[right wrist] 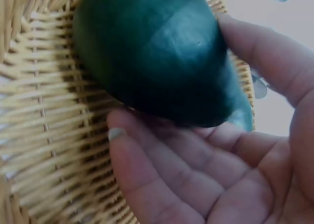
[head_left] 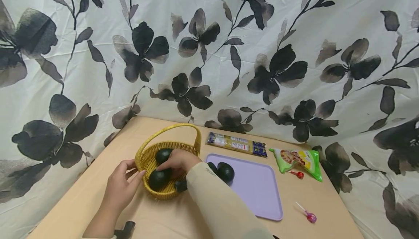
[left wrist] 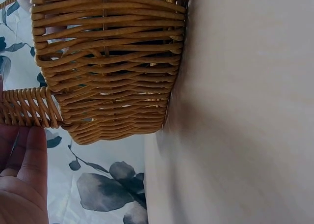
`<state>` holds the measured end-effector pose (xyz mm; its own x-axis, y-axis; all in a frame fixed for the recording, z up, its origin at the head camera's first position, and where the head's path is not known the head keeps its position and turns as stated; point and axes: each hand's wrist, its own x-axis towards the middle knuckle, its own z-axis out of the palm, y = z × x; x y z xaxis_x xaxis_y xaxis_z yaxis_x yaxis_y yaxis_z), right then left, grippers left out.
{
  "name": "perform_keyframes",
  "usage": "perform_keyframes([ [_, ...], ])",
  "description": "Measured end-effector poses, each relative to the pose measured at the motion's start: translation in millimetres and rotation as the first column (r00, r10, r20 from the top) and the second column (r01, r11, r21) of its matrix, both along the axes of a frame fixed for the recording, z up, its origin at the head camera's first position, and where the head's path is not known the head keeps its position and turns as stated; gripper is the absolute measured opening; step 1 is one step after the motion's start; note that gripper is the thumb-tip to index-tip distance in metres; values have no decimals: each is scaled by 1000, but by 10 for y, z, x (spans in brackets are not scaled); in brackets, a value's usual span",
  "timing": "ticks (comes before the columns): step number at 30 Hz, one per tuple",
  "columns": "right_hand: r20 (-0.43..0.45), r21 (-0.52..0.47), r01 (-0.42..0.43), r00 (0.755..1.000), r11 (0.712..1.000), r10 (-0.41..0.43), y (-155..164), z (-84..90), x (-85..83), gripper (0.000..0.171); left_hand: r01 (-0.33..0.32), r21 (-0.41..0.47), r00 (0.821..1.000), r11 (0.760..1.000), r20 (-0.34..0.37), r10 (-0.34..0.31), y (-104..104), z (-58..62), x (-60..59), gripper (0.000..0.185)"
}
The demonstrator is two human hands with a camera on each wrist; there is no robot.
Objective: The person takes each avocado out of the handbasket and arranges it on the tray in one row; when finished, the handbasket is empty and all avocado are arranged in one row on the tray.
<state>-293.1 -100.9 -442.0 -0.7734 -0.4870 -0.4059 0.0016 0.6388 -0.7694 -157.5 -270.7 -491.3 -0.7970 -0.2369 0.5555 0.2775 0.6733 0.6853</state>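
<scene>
Right hand (head_left: pixel 179 160) grips an avocado (right wrist: pixel 152 52), the basket wall (right wrist: pixel 39 126) just beyond its fingertips; left hand (head_left: pixel 122 183) pinches the handle (left wrist: pixel 28 107) edge.

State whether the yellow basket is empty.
Not empty: the head view shows two dark green avocados inside the yellow basket.

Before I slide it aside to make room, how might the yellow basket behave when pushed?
The basket itself is probably light for its size, being woven with gaps, and may flex slightly. Its tall, arched handle could make it tip if pushed high. The rounded avocados inside might roll.
</scene>
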Motion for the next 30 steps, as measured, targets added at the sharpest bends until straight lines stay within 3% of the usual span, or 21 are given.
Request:
perform_keyframes([
  [5,46,-26,-8,999,1000,9,-22,0,38,28,-3,-10,1000,1000,11,4,10,6,-1,37],
  [14,29,-58,-31,999,998,32,-65,4,21,21,-6,-14,1000,1000,18,6,3,16,10,37],
  [22,72,-125,-51,996,991,60,-69,-17,-50,25,5,-8,1000,1000,-6,-5,7,28,11,35],
  [30,65,-125,-38,997,991,46,-51,42,-48,32,-6,-12,1000,1000,5,6,4,28,9,36],
])
